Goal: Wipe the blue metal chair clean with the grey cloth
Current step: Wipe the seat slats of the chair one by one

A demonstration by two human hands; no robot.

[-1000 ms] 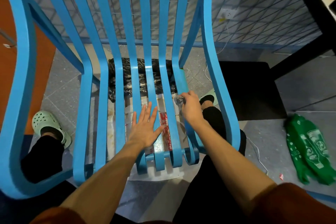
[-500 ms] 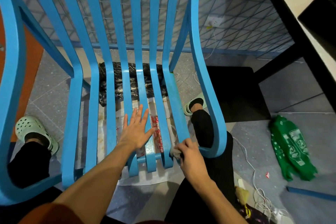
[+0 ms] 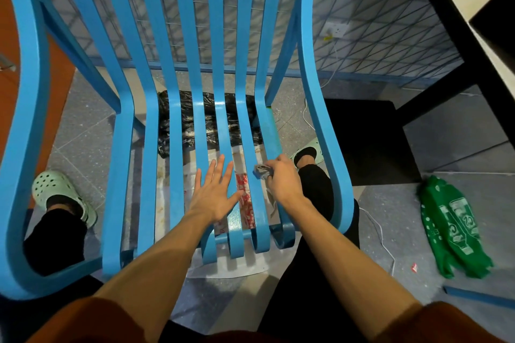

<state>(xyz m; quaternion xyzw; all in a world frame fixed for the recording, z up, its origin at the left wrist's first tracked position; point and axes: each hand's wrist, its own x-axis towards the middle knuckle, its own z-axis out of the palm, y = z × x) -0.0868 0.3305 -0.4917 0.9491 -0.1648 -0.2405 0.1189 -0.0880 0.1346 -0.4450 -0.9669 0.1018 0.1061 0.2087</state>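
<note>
The blue metal chair (image 3: 178, 108) fills the view, its long slats curving from the back down into the seat. My left hand (image 3: 214, 191) lies flat on the middle seat slats with fingers spread. My right hand (image 3: 282, 178) grips the bunched grey cloth (image 3: 262, 171) and presses it onto the rightmost seat slat, about halfway along the seat. Only a small wad of the cloth shows past my fingers.
A black plastic bag (image 3: 209, 122) and printed white sheet (image 3: 242, 195) lie on the floor under the seat. A green bag (image 3: 451, 228) lies on the right, a white cable (image 3: 381, 234) beside it. A dark table (image 3: 457, 44) stands at right. My feet in pale green clogs (image 3: 55, 192) flank the chair.
My right hand has slid the cloth back up the rightmost slat, from the seat's front curl to mid-seat. The left hand has stayed flat on the seat.
</note>
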